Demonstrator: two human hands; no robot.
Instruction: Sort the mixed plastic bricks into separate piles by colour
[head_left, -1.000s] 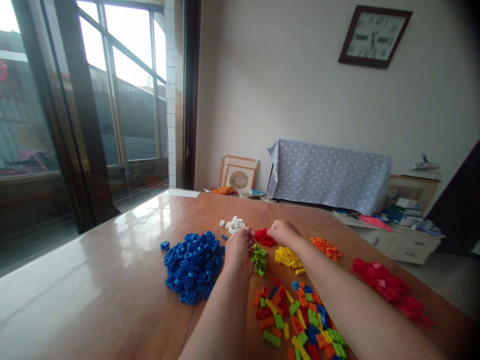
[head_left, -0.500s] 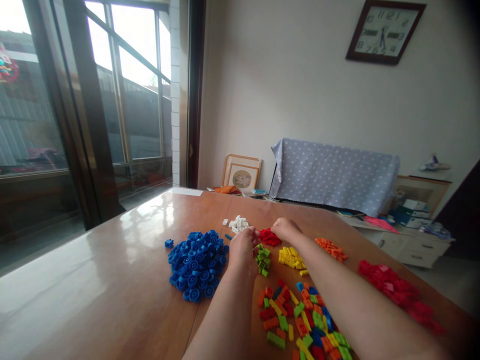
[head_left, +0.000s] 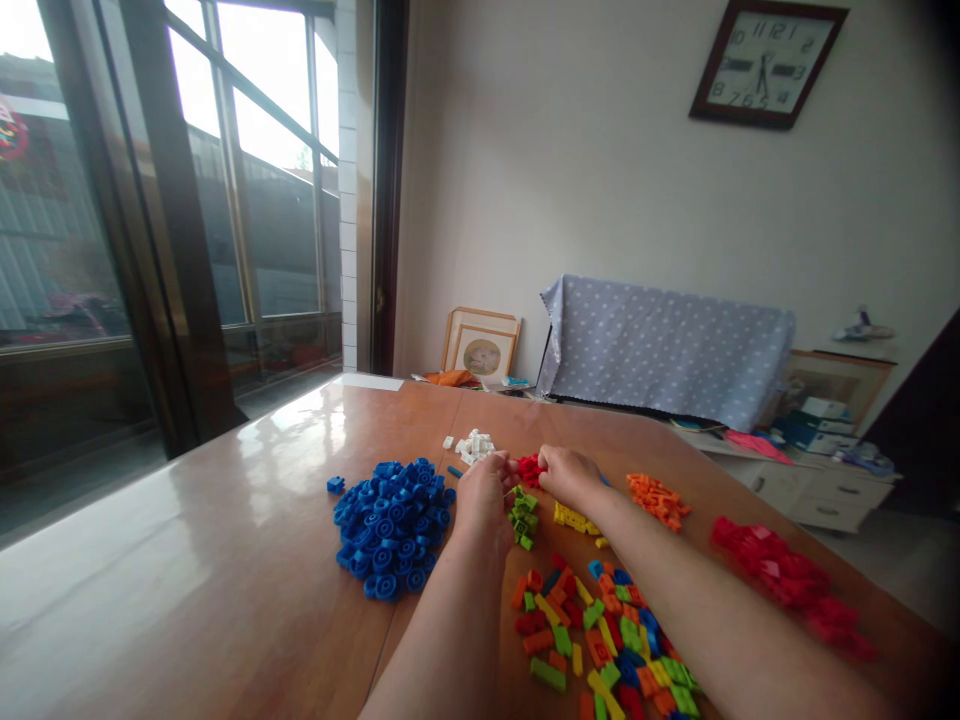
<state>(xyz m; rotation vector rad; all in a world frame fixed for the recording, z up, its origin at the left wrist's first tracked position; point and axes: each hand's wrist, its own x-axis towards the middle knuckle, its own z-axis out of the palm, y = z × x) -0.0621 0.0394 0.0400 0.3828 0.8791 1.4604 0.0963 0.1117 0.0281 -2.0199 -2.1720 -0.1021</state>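
My left hand (head_left: 486, 488) is closed, with its fingertips between the white brick pile (head_left: 475, 446) and the small red pile (head_left: 531, 469). What it pinches, if anything, is too small to make out. My right hand (head_left: 568, 474) has its fingers curled at the right edge of the red pile, and their contents are hidden. Just below my left fingertips lie green bricks (head_left: 523, 517). Yellow bricks (head_left: 575, 518) are partly covered by my right wrist.
Left of my left forearm is a large blue pile (head_left: 391, 525). Mixed bricks (head_left: 559, 620) lie between my forearms. Orange bricks (head_left: 658, 500) and dark pink pieces (head_left: 780, 575) sit to the right on the wooden table (head_left: 187, 590).
My right hand has moved slightly nearer and lower, now covering more of the red pile's right side and the yellow bricks. My left hand has barely moved.
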